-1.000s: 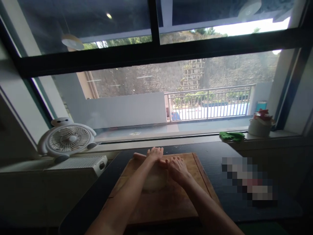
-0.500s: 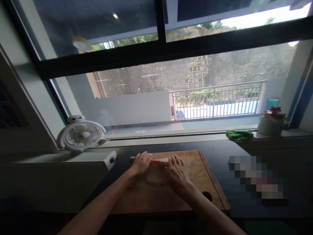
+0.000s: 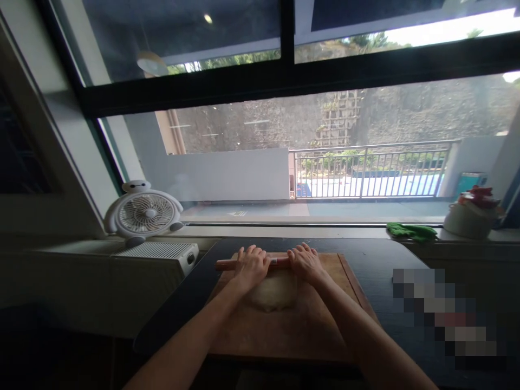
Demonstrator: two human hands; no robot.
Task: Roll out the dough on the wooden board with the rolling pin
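Observation:
A reddish-brown rolling pin (image 3: 280,261) lies crosswise near the far edge of the wooden cutting board (image 3: 244,338). My left hand (image 3: 252,265) is closed over it left of centre, and the pin's left end sticks out past that hand. Farther along, my right hand (image 3: 305,262) curls over the right part, hiding that end. A small pale label shows on the pin between my hands. On the near side of the pin a flat sheet of pale dough (image 3: 272,295) rests on the board. Its far edge is hidden by the pin and hands.
The board sits on a dark table (image 3: 382,254) by a window. A white fan (image 3: 149,213) stands at the left above a white radiator-like unit (image 3: 162,251). Green gloves (image 3: 412,232) and a pale pot (image 3: 471,219) are on the sill. A blurred patch (image 3: 442,309) covers something at right.
My right hand has shifted forward onto the pin, level with my left. More of the pin and the dough sheet now shows. The whole view has swung slightly left.

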